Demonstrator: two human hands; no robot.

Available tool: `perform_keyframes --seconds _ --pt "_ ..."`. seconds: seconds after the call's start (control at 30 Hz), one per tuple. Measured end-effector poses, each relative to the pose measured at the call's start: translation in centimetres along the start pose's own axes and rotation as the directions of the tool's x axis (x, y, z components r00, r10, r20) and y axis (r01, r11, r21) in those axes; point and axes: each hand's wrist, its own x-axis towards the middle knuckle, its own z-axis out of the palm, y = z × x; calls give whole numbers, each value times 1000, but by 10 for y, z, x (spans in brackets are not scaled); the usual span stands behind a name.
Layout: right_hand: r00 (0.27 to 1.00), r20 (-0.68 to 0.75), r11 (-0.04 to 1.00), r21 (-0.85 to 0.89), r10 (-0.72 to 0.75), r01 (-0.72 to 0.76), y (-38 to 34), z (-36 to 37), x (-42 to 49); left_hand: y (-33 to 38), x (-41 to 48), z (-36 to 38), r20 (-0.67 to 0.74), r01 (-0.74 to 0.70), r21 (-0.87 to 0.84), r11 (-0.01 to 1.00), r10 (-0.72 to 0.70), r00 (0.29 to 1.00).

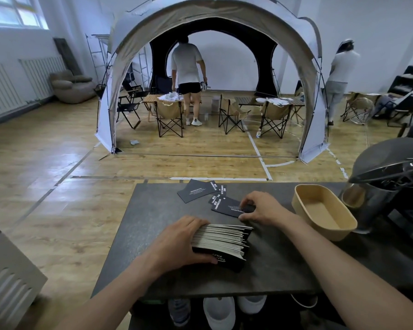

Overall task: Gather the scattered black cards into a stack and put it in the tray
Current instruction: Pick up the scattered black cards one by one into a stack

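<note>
My left hand (184, 241) grips a thick stack of black cards (222, 241), held on edge on the dark table (153, 258), white edges facing up. Just beyond it my right hand (260, 208) pinches a few loose black cards (227, 207) lying flat. More black cards (197, 190) with white print lie scattered near the table's far edge. The tan oval tray (324, 210) stands to the right of my right hand with nothing in it.
A dark coffee machine (391, 177) with a metal cup (353, 195) fills the table's right end, close behind the tray. A grey metal box (7, 277) sits at lower left. Beyond the table are a tent, folding chairs and two people.
</note>
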Motion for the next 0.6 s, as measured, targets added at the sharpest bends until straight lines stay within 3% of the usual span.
perform_keyframes --seconds 0.1,0.23,0.37,0.4,0.5,0.6 --pt "1000 15 997 -76 -15 16 -5 -9 3 0 -1 0 -6 11 6 1000 -11 1000" --pt "988 16 955 -254 -155 154 -10 -8 0 2 -4 1 -22 6 47 999 -5 1000" --pt "978 73 945 -251 -196 208 -7 -10 -11 3 -7 1 -42 6 52 999 -4 999" --pt "979 92 963 -184 -182 197 -5 -10 -13 3 -7 1 -44 8 52 999 -6 999" --pt "972 172 962 247 -158 112 -4 -13 -16 4 -7 0 -36 21 16 1000 -21 999" --pt "924 309 918 384 -227 97 -12 -19 -18 4 -6 0 -46 7 13 1000 -7 999"
